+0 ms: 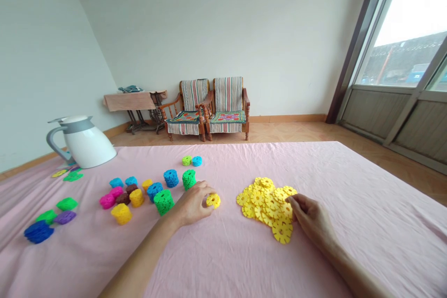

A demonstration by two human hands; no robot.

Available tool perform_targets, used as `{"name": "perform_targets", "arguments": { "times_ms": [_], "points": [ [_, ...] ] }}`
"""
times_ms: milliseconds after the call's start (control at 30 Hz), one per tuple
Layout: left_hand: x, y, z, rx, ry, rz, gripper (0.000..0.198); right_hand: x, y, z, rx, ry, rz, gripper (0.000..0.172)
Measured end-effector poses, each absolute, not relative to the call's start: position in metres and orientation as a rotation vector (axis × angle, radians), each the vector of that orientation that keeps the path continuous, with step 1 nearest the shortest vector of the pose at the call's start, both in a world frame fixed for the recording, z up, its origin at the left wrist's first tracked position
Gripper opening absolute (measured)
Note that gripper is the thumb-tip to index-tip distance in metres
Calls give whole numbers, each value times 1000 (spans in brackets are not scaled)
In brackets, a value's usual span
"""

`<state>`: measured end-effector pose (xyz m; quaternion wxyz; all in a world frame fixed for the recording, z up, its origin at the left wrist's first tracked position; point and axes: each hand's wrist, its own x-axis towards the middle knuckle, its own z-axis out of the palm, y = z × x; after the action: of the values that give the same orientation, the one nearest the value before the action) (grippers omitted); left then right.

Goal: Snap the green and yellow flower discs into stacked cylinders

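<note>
My left hand [196,204] curls its thumb and fingers around a short stack of yellow notched plastic discs [213,200] on the cloth. To the right lies a loose, overlapping pile of yellow notched discs [267,202]. At the pile's right edge, my right hand [310,216] pinches a yellow disc between thumb and fingers; the fingers partly hide it. Just beyond my left hand stands a green disc stack [189,179], and a second green stack [164,202] is left of my wrist.
Stacks in blue [171,178], yellow [121,213], pink [107,201] and brown [123,198] stand to the left. Dark blue discs [38,231] are farther left. A white jug [89,144] stands at the far left of the pink tablecloth [209,265]. Two wooden chairs [228,116] are beyond the table.
</note>
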<state>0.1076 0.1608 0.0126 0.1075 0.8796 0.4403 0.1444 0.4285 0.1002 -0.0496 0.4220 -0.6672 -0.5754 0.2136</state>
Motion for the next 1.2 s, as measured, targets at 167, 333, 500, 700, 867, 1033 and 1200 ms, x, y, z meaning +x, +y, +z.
{"name": "perform_targets", "arguments": {
  "times_ms": [167, 333, 500, 700, 867, 1033, 1200],
  "points": [
    [106, 160, 15, 2576, 1304, 436, 27, 429, 101, -51, -1662, -1446, 535, 35],
    [128, 158, 16, 2561, 1266, 526, 29, 428, 99, -48, -1665, -1448, 535, 35],
    [167, 159, 4, 2611, 1065, 462, 34, 428, 100, -48, -1646, -1434, 565, 35],
    [189, 168, -11, 2654, 1100, 417, 35, 428, 101, -51, -1633, -1436, 535, 37],
    [182, 167, 0, 2665, 1105, 492, 32, 427, 99, -49, -1632, -1431, 557, 36],
    [149, 165, 23, 2603, 1246, 635, 33, 426, 98, -47, -1629, -1411, 573, 33],
    [116, 163, 24, 2509, 1372, 620, 32, 426, 99, -47, -1643, -1438, 547, 35]
  ]
}}
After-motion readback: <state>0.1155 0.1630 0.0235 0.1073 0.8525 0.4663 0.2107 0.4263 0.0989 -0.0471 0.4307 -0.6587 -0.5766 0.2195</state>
